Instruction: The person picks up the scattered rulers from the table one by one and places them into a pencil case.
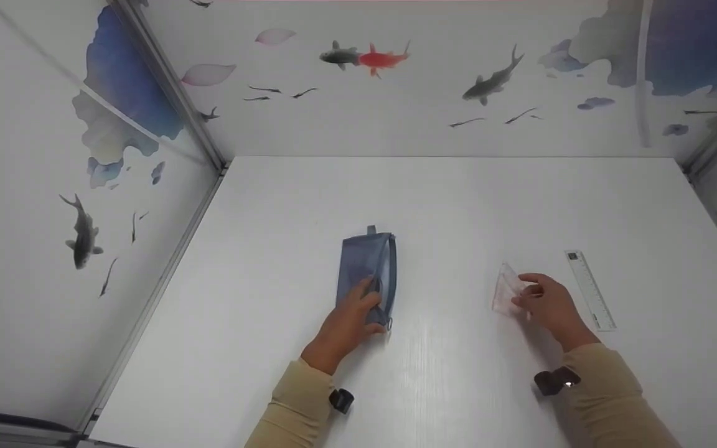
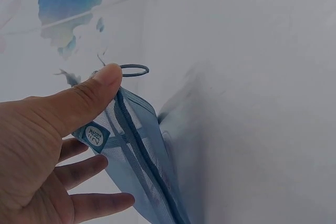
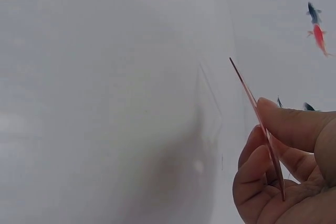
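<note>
blue pouch (image 1: 358, 258), pinkish set square (image 1: 505, 294), tan sleeves (image 1: 301, 398), fish-patterned white wall (image 1: 389, 115)

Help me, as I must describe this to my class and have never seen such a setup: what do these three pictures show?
There is no machine here, just a person's two bare hands. The widest picture comes from a camera on the head, looking forward and down. The other two come from cameras worn on the wrists, each watching its own hand.

On the white table, the left hand grips a blue pouch with a mesh part. The right hand pinches a clear, pinkish triangle; the right wrist picture shows it edge-on, as a thin line. Beside that hand lies a clear ruler.
</note>
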